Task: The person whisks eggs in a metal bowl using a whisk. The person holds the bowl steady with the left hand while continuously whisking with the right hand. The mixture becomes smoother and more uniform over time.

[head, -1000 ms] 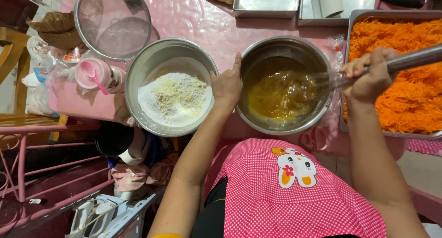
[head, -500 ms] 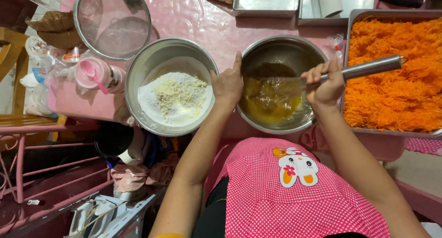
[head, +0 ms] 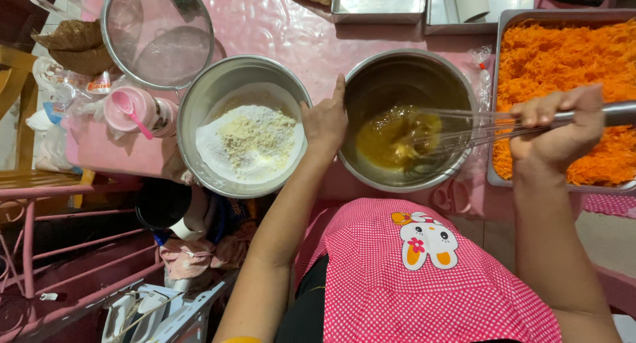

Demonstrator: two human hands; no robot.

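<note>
Two steel bowls (head: 405,84) side by side, left hand (head: 324,121) spread against the batter bowl's rim, right hand (head: 556,127) fisted round one whisk (head: 464,127), one tray of orange shreds (head: 563,64) right of it.

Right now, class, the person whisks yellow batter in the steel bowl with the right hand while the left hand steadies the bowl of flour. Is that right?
Not quite. The head view shows the left hand on the rim of the batter bowl, not the flour bowl. The right hand does hold the whisk.
</note>
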